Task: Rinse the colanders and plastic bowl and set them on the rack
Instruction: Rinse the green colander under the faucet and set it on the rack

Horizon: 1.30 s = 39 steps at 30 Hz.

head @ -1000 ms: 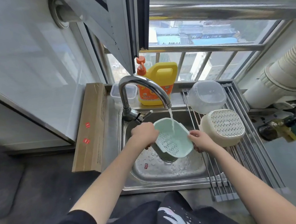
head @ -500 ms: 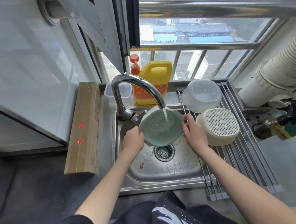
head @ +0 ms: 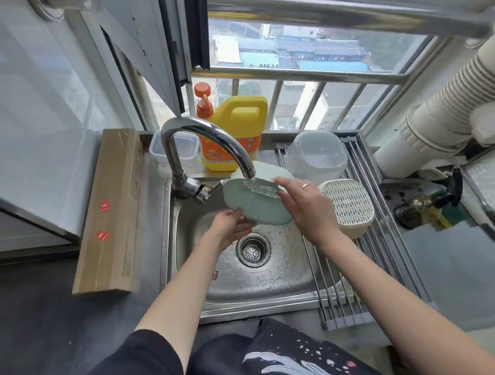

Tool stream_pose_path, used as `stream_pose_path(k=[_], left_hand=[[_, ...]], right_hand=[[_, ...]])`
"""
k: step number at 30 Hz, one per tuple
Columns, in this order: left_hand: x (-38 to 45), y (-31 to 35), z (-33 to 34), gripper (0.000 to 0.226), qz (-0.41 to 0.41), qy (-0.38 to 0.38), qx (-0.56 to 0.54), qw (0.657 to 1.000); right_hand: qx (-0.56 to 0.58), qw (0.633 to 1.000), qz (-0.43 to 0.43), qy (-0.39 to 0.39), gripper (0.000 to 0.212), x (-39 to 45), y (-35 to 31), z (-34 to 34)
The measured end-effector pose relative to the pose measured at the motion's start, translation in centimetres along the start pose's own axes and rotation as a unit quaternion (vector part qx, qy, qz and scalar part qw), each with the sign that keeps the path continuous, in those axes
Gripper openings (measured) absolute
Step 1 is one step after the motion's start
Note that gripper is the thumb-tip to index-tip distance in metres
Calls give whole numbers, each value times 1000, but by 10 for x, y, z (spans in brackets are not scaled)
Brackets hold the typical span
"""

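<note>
Hands hold our green colander [head: 256,207] over the sink [head: 276,282], right under the tap [head: 208,143]. Our left hand [head: 228,228] grips its lower edge. Our right hand [head: 306,209] wraps around its right side, with a ring on one finger. We hold the colander tipped on its side. On the rack [head: 372,269], just beside it, we see the white colander [head: 350,206] upside down, and behind that the clear plastic bowl [head: 316,157]. A yellow soap bottle [head: 233,129] stands behind the tap.
</note>
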<state>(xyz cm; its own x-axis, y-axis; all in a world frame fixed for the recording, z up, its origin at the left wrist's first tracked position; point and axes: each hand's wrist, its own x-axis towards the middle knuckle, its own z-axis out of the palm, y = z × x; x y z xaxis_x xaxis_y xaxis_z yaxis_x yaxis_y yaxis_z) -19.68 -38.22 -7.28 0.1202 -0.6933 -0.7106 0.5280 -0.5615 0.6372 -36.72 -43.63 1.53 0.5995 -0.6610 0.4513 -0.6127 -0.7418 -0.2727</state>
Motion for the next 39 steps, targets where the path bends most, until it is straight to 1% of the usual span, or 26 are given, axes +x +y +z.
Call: stream_pose_path(k=[2,4,5,7,9,11,13,16,18,19,21,23,24,27,28,29,30,31,33,34,36,39], left_hand=[[1,1,6,24,-2,-1,3,1000],[-3,0,9,23,2,17,72,997],[-7,0,9,20,13,40,130,991],[-17,2,5,11,58,94,233,966],[-27,4,-1,18,115,137,286,941],[-38,8,-6,24,158,150,317,923],[-46,14,-9,26,169,143,350,910],[-55,23,-8,28,147,136,421,884],[-60,28,-2,25,127,123,463,869],[-63,30,2,23,120,117,483,859],[-68,35,9,23,123,110,522,837],[-72,38,15,23,135,109,561,810],[-73,38,17,22,146,118,585,789],[-75,34,14,17,204,183,659,701],[-74,31,10,19,221,200,670,680],[-73,27,5,20,235,211,673,668],[-72,24,0,22,243,218,670,667],[-72,21,-6,24,245,222,659,675],[-68,15,-17,26,249,223,626,705],[-66,12,-22,25,253,221,607,720],[-60,8,-29,24,265,214,576,743],[-49,2,-38,27,258,201,542,774]], right_hand=[[44,998,50,-21,28,1,5,-3],[117,982,137,-53,30,1,11,1],[143,969,191,-60,31,1,15,3],[178,936,294,-73,30,-4,26,10],[192,904,367,-105,28,-12,34,17],[205,877,407,-153,29,-24,35,26],[242,842,438,-203,30,-35,31,35],[302,765,495,-281,30,-52,28,49],[317,717,520,-339,28,-63,27,54],[318,702,523,-364,27,-67,26,55],[324,687,524,-385,25,-72,22,55],[334,684,533,-369,23,-74,20,56],[341,684,537,-356,22,-73,19,57],[356,699,538,-309,13,-68,16,57],[365,704,537,-287,10,-64,15,57],[375,710,535,-262,6,-61,16,57],[378,722,528,-238,5,-58,18,57],[368,745,512,-220,4,-55,20,57],[337,794,468,-195,2,-50,23,56],[329,811,449,-182,3,-47,23,54],[309,837,425,-154,7,-41,21,52],[276,863,403,-127,5,-34,19,47]])
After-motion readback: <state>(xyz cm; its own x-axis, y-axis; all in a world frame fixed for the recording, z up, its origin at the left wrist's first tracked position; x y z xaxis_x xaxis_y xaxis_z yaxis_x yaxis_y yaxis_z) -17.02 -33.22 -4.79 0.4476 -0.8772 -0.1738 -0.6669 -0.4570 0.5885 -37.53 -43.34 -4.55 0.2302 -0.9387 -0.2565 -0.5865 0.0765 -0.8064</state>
